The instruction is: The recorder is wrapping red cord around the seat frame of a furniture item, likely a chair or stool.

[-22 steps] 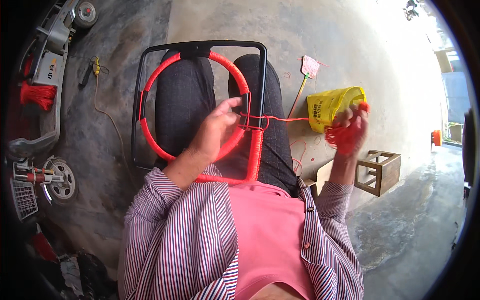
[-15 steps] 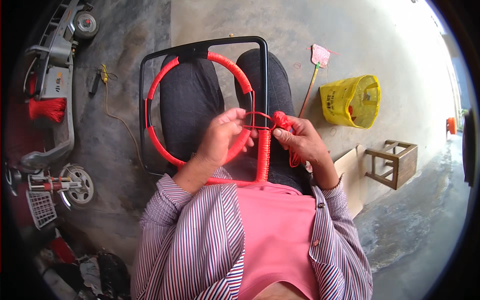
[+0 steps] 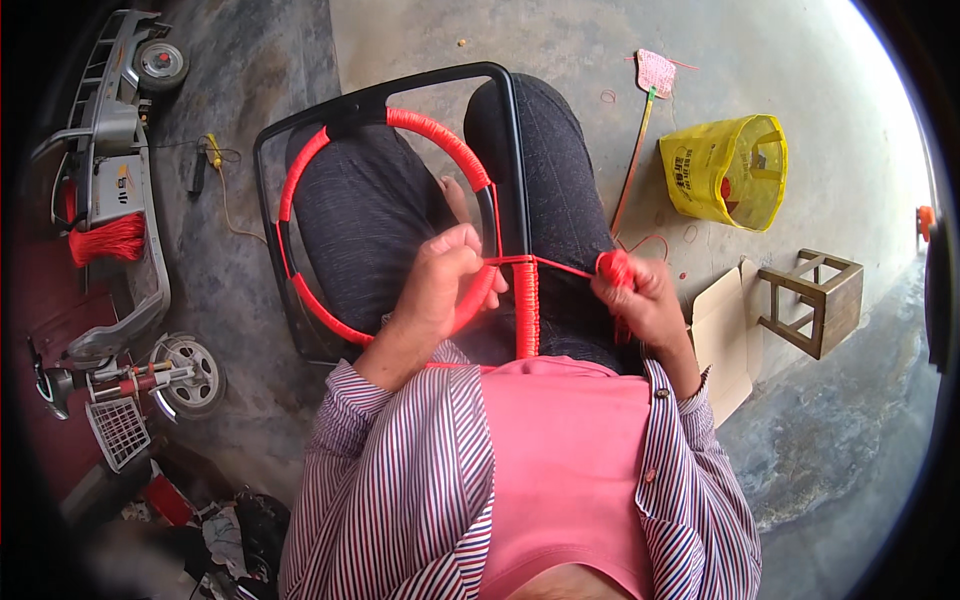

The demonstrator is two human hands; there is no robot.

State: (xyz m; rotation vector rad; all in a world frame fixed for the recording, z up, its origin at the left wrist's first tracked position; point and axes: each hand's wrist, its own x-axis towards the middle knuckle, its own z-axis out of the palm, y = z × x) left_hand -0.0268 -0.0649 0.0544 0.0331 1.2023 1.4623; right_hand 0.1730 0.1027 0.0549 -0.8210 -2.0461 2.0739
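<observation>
A black rounded-square frame (image 3: 516, 160) with a ring inside rests tilted across my thighs. Red cord wraps stretches of the ring (image 3: 443, 135) and the lower part of the right side bar (image 3: 526, 315); other parts stay black. My left hand (image 3: 437, 285) is closed at the ring's right side, pinching the red cord beside the bar. From there a taut strand crosses the top of the bar's wrapping to my right hand (image 3: 645, 303). That hand grips a bundle of red cord (image 3: 614, 267) out to the right, with loose ends hanging below.
On the right are a yellow bucket-like container (image 3: 700, 175), a pink fly swatter (image 3: 655, 75), a cardboard piece (image 3: 725, 345) and a wooden stool (image 3: 825, 305). Scooters stand on the left, one front wheel (image 3: 190, 378) showing, with red strands (image 3: 108, 240) hung nearby. A cable (image 3: 225, 195) lies on the floor.
My right hand has moved right and slightly down with the cord bundle, away from the bar. The open loop between my hands has drawn into a tight strand. My left hand stays by the ring.
</observation>
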